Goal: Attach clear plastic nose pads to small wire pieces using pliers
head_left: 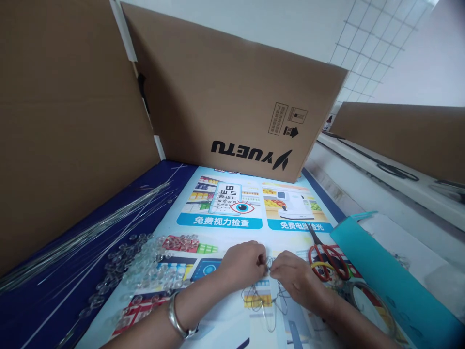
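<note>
My left hand (244, 264), with a silver bangle on its wrist, is closed in a pinch near the middle of the printed sheet. Close beside it on the right, my right hand (295, 275) is pinched too, fingertips almost meeting the left ones. Between and below them hangs a loose tangle of thin wire (269, 317) in several loops. Both hands grip this wire; the exact spot between the fingertips is too small to make out. Many clear round beads (145, 261) lie scattered left of my left hand.
Long straight wires (109, 218) lie in a bundle at the left. Scissors with red handles (329, 261) and a wire coil (374, 310) lie right of my right hand, by a teal open box (395, 271). Cardboard panels (232, 97) stand behind and at the left.
</note>
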A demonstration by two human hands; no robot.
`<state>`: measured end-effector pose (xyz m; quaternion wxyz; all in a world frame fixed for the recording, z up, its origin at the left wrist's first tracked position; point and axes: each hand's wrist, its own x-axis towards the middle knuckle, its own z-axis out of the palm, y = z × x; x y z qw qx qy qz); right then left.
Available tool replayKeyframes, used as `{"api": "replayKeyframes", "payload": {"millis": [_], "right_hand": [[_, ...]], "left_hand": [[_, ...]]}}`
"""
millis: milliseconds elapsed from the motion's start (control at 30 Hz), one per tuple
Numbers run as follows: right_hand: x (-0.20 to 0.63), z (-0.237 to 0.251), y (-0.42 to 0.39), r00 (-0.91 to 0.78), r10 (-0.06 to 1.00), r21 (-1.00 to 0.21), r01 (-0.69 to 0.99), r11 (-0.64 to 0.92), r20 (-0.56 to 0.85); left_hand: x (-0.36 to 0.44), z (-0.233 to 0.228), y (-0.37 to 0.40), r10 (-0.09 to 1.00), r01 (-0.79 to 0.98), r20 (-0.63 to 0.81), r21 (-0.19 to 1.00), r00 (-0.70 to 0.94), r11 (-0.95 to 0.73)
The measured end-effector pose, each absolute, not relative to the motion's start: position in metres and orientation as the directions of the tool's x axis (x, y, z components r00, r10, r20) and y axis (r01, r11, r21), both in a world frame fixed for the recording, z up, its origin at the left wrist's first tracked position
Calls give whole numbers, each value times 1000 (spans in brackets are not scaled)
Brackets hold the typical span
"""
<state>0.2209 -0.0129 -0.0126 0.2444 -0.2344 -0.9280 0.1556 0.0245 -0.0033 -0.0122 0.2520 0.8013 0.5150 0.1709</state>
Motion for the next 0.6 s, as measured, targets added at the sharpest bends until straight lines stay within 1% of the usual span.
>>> {"api": "replayKeyframes", "payload": {"millis": [200, 400, 500, 600], "right_hand": [[220, -12, -12, -775, 509, -391, 366, 844, 374], [219, -9, -14, -777, 518, -391, 379, 839, 358], [218, -9, -15, -781, 519, -393, 382, 837, 347], [219, -10, -14, -779, 509, -390, 368, 844, 367]], "left_hand": [[26, -12, -5, 918, 754, 9, 567, 396, -331], [30, -11, -6, 939, 795, -6, 534, 343, -287], [32, -10, -6, 944, 797, -17, 541, 328, -268], [32, -9, -7, 945, 789, -41, 564, 324, -246]]}}
